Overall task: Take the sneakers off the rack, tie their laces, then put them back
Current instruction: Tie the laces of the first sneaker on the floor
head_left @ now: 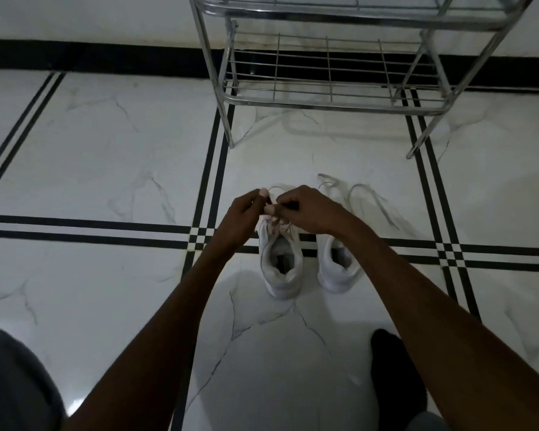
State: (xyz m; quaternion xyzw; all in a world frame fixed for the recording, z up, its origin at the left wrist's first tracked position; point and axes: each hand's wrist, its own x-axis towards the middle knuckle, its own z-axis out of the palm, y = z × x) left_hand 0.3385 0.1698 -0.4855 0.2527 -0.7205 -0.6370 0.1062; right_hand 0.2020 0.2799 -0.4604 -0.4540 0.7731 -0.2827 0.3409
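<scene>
The marble floor, white with black inlaid lines, takes up most of the room in view, and a black band runs along the foot of the wall. Against that wall stands the metal rack; its lower wire shelf is bare, and only the front rail of the shelf above shows. Both sneakers are off the rack and sit side by side on the floor in front of it, heels toward the person, so the first step appears done. The left sneaker is the one in work: both hands meet over its tongue. The left hand is closed with fingertips pinching a lace, and the right hand is likewise closed on lace just beside it; whether a knot or loop is already formed between them cannot be told, as the fingers hide it. The right sneaker is untouched, partly behind the right forearm, and its loose laces trail out across the floor beyond its toe. By this evidence, the tying is under way on one shoe, remains undone on the other, and the return to the shelf is outstanding.
</scene>
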